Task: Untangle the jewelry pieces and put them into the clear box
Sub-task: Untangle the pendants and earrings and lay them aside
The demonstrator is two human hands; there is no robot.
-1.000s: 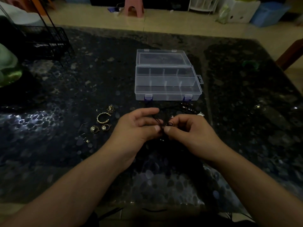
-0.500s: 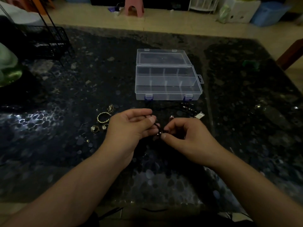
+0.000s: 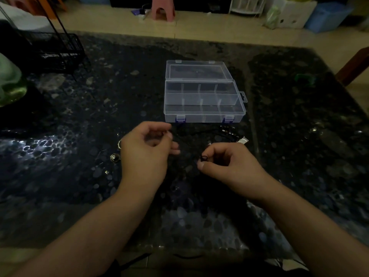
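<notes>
The clear box (image 3: 203, 112) lies open on the dark pebble-patterned table, its lid flat behind it and its compartments showing nothing inside. In front of the box lies a black cord necklace (image 3: 201, 134) with small beads and a silver tag (image 3: 242, 140). My right hand (image 3: 225, 165) pinches a knotted loop of this black cord between thumb and forefinger. My left hand (image 3: 148, 148) hovers apart to the left, thumb and forefinger pinched on what looks like a thin strand. Gold rings (image 3: 115, 156) lie partly hidden behind my left hand.
A black wire rack (image 3: 52, 50) stands at the back left, with a green object (image 3: 10, 82) at the left edge. A small green thing (image 3: 302, 77) lies at the far right of the table. Beyond the table are a pink stool (image 3: 162, 9) and storage bins.
My hands, close together on the knot a second ago, have drawn apart: the left went up and left, the right stayed low with the black loop.
</notes>
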